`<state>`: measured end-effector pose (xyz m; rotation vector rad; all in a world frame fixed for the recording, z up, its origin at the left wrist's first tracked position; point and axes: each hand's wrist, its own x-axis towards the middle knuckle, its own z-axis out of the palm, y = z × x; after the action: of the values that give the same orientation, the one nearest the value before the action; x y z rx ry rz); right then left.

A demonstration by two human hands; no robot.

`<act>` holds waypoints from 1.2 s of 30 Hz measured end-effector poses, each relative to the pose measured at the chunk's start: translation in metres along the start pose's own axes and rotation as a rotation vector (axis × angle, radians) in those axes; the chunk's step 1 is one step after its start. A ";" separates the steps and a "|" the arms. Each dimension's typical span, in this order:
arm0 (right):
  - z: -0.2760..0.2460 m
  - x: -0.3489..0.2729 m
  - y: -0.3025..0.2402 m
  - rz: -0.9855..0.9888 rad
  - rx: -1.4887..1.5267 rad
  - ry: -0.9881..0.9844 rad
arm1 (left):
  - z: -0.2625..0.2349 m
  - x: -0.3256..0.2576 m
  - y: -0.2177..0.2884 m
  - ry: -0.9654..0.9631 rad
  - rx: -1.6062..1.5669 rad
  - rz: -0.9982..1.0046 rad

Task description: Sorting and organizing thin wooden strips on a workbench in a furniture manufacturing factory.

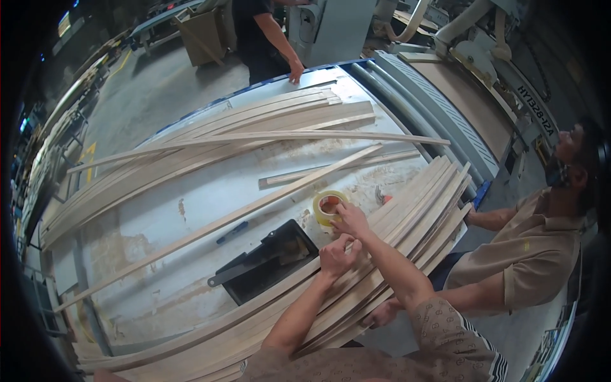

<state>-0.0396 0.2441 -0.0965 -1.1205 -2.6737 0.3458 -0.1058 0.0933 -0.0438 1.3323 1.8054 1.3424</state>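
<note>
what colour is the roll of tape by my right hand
Yellowish and see-through, the tape roll shows best in the head view, under the right hand.

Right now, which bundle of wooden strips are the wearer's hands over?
The near bundle at the table's right edge, beside the tape roll; the far stack lies untouched.

Bare table (pixel 159 223) left of the black tray (pixel 267 261) is open to reach through; a long strip (pixel 216 223) cuts across it, and stacked slats (pixel 407 210) crowd the right side.

Even, bright overhead light; mild glare on the grey table (pixel 191 210); fisheye bending and black vignette from 12 through 6 o'clock.
</note>
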 end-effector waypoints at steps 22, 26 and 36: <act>-0.035 -0.068 -0.029 -0.057 0.342 0.282 | 0.004 0.009 -0.020 0.494 0.175 0.117; -0.053 -0.088 -0.032 -0.020 0.287 0.378 | 0.006 0.017 -0.021 0.416 -0.263 -0.121; -0.045 -0.144 -0.013 -0.005 0.261 0.412 | 0.007 0.013 -0.017 0.085 -0.152 -0.133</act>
<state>0.0637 0.1372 -0.0660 -0.9812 -2.2004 0.4002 -0.1114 0.1075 -0.0606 1.0717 1.7748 1.4507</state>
